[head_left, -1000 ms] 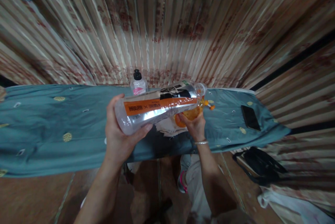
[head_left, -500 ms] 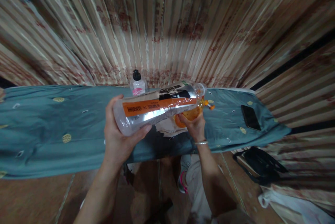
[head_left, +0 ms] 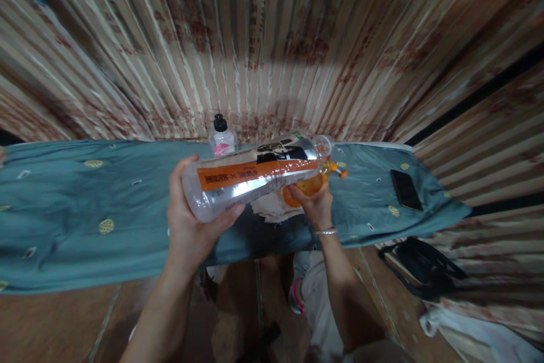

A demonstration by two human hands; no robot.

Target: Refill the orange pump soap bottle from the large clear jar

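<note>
Above the cloth-covered counter [head_left: 106, 204], the left hand [head_left: 189, 227] has its fingers wrapped round the base of a clear bottle [head_left: 255, 173] tipped nearly flat. Its open mouth meets a small orange container [head_left: 308, 186] clamped in the right hand's [head_left: 317, 207] fingers. If the mouths slip apart, liquid could spill onto the white cloth [head_left: 274, 207] beneath.

Clear bottle [head_left: 255, 173] with orange-and-black label, teal cloth [head_left: 97, 204] (gold dots), striped beige curtain [head_left: 272, 40].
</note>
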